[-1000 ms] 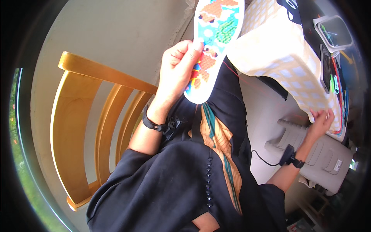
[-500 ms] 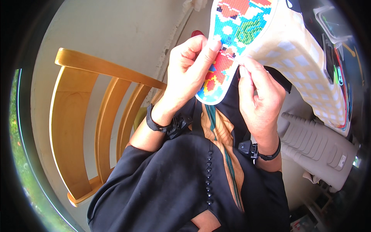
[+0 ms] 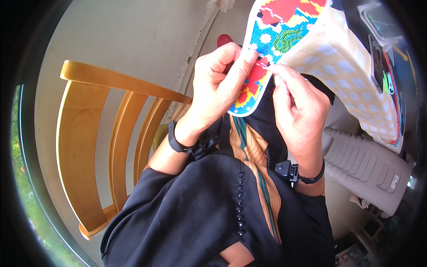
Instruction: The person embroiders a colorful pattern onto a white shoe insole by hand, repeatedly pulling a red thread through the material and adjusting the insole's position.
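At twelve o'clock above my lap, my left hand and right hand pinch the embroidered insole, both grips clamped on it.

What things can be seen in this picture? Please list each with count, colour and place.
embroidered insole: one, blue, red and yellow stitching, top centre, held up
checked cloth: one, cream and white, upper right
wooden chair: one, yellow-brown, left
grey plastic object: one, right
dark garment: one, black, orange stripe, bottom centre
left hand: grip on the insole edge
right hand: fingertips pinched at the insole edge
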`<state>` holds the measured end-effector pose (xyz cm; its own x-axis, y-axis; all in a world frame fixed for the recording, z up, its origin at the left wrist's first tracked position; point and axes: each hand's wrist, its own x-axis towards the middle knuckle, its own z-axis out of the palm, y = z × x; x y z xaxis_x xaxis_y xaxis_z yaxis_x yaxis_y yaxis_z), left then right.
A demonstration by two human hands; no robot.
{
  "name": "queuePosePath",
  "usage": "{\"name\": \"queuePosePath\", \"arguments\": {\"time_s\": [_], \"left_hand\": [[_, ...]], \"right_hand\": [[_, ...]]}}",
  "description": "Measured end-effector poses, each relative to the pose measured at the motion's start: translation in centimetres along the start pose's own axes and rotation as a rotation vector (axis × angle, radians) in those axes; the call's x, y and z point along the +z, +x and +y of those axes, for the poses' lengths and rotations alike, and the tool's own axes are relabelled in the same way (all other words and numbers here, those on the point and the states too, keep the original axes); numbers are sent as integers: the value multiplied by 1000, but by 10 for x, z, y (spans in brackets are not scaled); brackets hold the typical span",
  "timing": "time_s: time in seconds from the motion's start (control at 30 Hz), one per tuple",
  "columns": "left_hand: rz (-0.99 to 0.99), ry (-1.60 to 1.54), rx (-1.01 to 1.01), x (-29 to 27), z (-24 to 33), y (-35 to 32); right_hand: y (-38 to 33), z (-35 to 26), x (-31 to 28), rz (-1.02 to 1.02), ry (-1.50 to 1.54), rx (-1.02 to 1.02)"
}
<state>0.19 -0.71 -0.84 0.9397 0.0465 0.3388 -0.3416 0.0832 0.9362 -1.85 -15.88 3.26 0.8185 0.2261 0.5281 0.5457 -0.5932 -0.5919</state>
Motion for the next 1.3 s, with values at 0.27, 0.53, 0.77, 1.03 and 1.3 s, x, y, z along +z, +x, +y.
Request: {"name": "queuePosePath", "arguments": {"time_s": [0.27, 0.53, 0.77, 1.03, 1.3], "left_hand": [[-76, 472, 466, 10, -4, -2], [-247, 108, 98, -10, 5, 2], [-403, 35, 102, -18, 7, 5], [-123, -289, -256, -11, 2, 1], [218, -483, -265, -49, -13, 21]], "right_hand": [[1, 1, 15, 35, 111, 137], [2, 29, -18, -120, 875, 505], [0, 16, 2, -371, 1514, 818], [-1, 65, -37, 81, 2304, 456], [-70, 117, -204, 681, 1572, 451]]}}
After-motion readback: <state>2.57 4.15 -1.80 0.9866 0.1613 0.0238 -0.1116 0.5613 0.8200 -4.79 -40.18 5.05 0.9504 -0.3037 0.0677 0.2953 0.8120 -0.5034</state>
